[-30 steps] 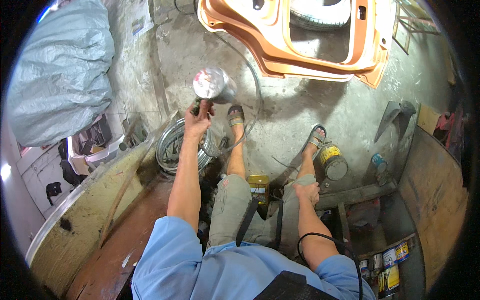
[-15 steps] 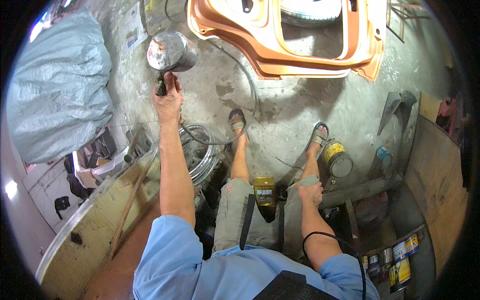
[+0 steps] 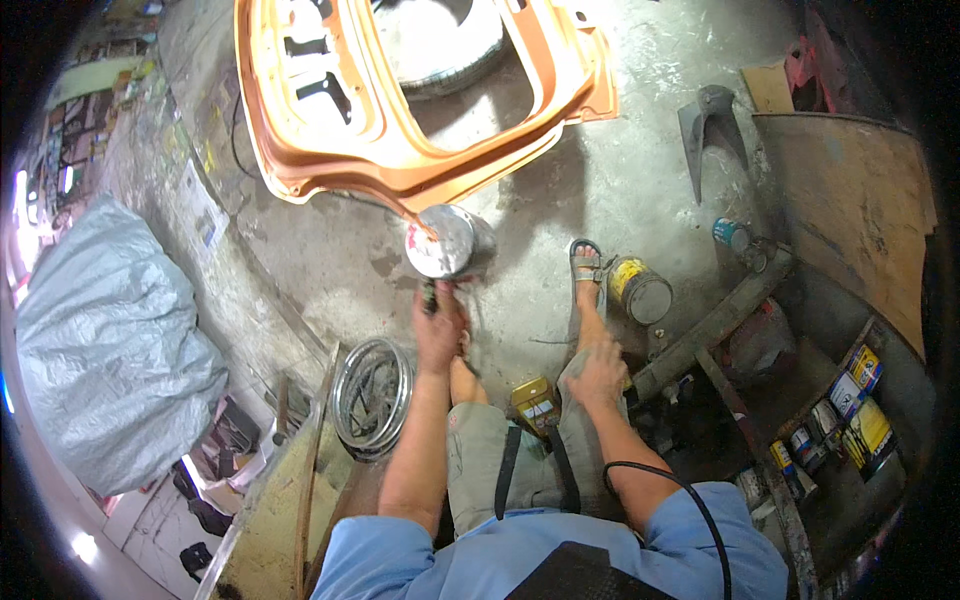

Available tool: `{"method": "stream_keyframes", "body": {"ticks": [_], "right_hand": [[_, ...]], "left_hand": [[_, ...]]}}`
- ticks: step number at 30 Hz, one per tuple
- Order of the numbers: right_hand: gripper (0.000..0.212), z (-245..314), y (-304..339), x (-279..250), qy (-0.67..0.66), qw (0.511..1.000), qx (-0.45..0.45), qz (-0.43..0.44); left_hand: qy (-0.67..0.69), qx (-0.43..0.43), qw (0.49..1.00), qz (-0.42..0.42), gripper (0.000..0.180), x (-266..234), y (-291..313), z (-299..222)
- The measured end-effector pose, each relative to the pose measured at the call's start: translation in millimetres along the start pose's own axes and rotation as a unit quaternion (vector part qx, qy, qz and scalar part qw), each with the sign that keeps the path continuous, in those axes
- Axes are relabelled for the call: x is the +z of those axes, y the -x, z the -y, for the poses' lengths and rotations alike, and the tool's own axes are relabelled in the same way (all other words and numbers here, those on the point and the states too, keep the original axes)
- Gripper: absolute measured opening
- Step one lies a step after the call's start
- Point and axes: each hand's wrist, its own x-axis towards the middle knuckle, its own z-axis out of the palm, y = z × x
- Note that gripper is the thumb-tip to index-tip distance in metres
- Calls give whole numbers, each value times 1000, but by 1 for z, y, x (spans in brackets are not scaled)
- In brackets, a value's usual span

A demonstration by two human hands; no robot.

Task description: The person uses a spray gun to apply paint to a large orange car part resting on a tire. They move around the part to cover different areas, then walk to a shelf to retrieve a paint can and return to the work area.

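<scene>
My left hand [image 3: 440, 328] is closed round a paint spray gun with a round silver cup [image 3: 440, 242] on top. Orange paint streaks the cup's lid, and my fingers hide most of the gun's body. Just beyond the cup is the lower edge of an orange car door panel [image 3: 430, 180]; whether they touch I cannot tell. My right hand [image 3: 597, 372] lies on my right knee with its fingers spread, holding nothing.
A dark tyre [image 3: 455, 75] lies under the panel's opening. Near my right foot stand a yellow-labelled can [image 3: 640, 292] and a small teal can [image 3: 732, 235]. Coiled silver tubing [image 3: 372, 395] is at left, beside a grey plastic sheet [image 3: 115, 340]. Several tins [image 3: 870, 435] sit in a bin at right.
My left hand has carried the spray gun rightward, in front of my left foot and close to the panel's lower edge. The view has turned. My right hand stays on the knee, fingers more spread.
</scene>
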Motion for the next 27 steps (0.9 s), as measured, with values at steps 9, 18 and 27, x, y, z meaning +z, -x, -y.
{"method": "stream_keyframes", "body": {"ticks": [9, 18, 27], "right_hand": [[43, -34, -66, 5, -282, 886, -342, 136], [49, -63, -84, -45, -178, 921, -254, 234], [42, -23, -149, -93, -307, 933, -142, 121]], "left_hand": [[83, -38, 991, 102, 54, 153, 44, -51], [-85, 98, 989, 71, 42, 231, 12, -125], [-70, 129, 985, 88, 48, 258, -107, -177]]}}
